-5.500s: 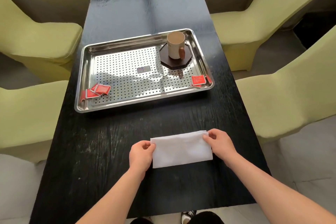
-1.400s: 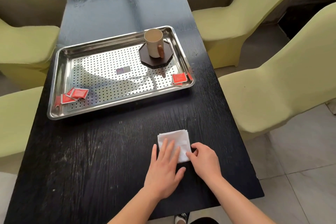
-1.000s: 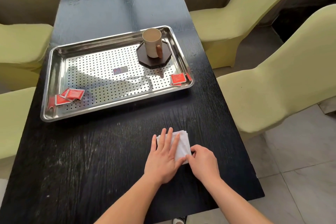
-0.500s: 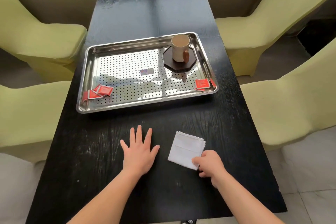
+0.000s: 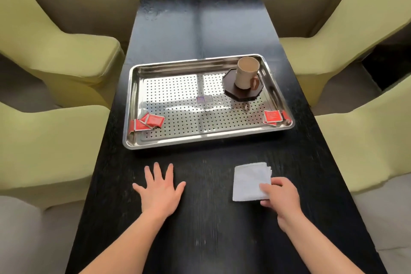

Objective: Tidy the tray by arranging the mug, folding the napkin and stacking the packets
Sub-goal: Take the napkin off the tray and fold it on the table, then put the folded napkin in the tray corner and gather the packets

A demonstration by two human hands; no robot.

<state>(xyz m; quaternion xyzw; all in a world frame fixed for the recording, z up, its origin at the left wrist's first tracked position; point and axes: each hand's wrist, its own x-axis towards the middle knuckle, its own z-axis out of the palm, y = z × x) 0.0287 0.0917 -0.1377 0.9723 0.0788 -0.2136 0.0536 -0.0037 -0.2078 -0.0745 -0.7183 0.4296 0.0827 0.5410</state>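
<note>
**Head view: folded napkin off the tray, packets split between two corners**

At far left, two yellow-green chairs (image 5: pixel 55 51) stand against the black table (image 5: pixel 200 29). Your left hand (image 5: pixel 160 193) lies flat on the tabletop, palm down, fingers straight and spread, holding nothing. It sits well short of the tray.

The steel tray (image 5: pixel 200 140) sits crosswise in the middle of the table, with a perforated floor.
- In its near-left corner you have a loose cluster of red packets (image 5: pixel 148 121), overlapping and fanned out rather than stacked square.
- A small label (image 5: pixel 204 99) lies at the centre of the floor.
- In the far-right corner the beige mug (image 5: pixel 245 73) stands upright on a dark octagonal coaster (image 5: pixel 242 93), its brown handle turned toward you and slightly right.
- In the near-right corner is a second group of red packets (image 5: pixel 273 116), one lying on another, with another red edge showing against the side wall.

The white napkin (image 5: pixel 249 181) is outside the tray, on the table between it and you, folded into a small square with its layered edges on the right. Your right hand (image 5: pixel 281 198) pinches its near-right corner, thumb on top and fingers curled beneath.

Two more chairs (image 5: pixel 367 140) stand on the right.
</note>
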